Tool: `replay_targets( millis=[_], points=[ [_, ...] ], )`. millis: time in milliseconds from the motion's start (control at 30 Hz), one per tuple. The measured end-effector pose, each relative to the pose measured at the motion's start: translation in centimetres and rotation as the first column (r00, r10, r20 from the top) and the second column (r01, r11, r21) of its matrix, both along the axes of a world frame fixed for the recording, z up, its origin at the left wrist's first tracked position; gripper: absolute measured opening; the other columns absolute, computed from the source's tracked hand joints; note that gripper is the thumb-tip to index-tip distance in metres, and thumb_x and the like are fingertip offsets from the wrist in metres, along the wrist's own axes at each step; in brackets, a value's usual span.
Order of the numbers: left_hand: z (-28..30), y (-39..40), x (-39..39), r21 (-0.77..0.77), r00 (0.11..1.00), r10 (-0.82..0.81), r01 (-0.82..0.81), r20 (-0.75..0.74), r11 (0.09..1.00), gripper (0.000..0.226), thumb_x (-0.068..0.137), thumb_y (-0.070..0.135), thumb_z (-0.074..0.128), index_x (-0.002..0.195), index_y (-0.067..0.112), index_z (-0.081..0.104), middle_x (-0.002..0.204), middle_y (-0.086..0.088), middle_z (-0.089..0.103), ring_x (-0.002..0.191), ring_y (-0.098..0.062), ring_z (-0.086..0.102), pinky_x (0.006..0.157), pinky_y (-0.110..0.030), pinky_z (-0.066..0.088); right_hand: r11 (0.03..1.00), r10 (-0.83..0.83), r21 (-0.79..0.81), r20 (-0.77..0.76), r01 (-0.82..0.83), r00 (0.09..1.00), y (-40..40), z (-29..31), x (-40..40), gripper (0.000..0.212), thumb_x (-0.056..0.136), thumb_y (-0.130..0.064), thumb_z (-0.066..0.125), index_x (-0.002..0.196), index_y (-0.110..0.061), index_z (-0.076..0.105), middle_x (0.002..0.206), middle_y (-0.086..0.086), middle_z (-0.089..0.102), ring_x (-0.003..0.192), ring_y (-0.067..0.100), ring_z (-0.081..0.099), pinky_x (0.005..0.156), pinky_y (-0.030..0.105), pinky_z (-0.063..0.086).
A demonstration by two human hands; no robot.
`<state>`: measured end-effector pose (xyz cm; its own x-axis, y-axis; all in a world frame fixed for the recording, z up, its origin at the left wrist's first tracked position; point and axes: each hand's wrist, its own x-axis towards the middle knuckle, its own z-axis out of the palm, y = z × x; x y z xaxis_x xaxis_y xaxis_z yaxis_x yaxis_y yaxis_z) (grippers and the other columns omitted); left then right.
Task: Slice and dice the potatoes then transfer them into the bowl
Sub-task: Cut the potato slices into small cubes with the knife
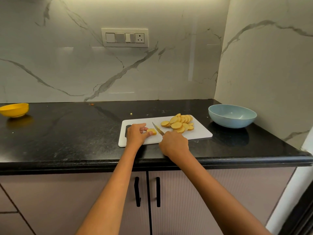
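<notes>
Small yellow potato end piece [151, 132] pinched by left hand [136, 135] on white plastic cutting board [199, 133]. Steel knife [157, 129] gripped in right hand [174, 144], just beside at 3 o'clock, tip toward 11. Round slices [179, 122] at 2; blue round bowl [232, 115] beyond.
</notes>
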<state>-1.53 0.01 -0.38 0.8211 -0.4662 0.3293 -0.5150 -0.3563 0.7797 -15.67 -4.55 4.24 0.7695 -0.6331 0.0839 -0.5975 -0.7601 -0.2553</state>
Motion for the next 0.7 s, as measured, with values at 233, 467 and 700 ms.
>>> replay_targets(
  millis=[233,467,700],
  points=[
    [-0.17,-0.09,0.19,-0.002,1.0,-0.012,0.012,0.0,1.0,0.057,0.078,0.02,0.073,0.129,0.004,0.052,0.116,-0.008,0.065,0.107,-0.021,0.058,0.09,-0.028,0.042,1.0,0.012,0.016,-0.032,-0.012,0.999,0.17,-0.45,-0.18,0.028,0.097,-0.022,0.044,0.119,-0.008,0.055,0.116,0.008,0.059,0.106,0.022,0.057,0.075,0.026,0.041],
    [-0.14,-0.05,0.11,0.002,1.0,-0.018,0.018,-0.003,1.0,0.056,0.079,0.02,0.072,0.128,0.004,0.053,0.116,-0.008,0.066,0.107,-0.021,0.058,0.09,-0.029,0.043,0.999,0.001,0.052,-0.048,0.001,0.999,0.13,-0.4,-0.8,0.032,0.096,-0.023,0.044,0.123,-0.008,0.052,0.121,0.009,0.056,0.11,0.023,0.054,0.08,0.028,0.041],
    [-0.11,0.08,-0.1,0.009,1.0,-0.025,0.025,-0.002,1.0,0.06,0.077,0.026,0.074,0.129,0.005,0.052,0.115,-0.006,0.066,0.107,-0.021,0.057,0.091,-0.031,0.044,0.999,-0.013,0.049,-0.013,0.014,1.0,0.33,0.34,-0.48,0.03,0.097,-0.021,0.045,0.123,-0.008,0.052,0.119,0.008,0.057,0.108,0.022,0.055,0.078,0.027,0.04]
  ],
)
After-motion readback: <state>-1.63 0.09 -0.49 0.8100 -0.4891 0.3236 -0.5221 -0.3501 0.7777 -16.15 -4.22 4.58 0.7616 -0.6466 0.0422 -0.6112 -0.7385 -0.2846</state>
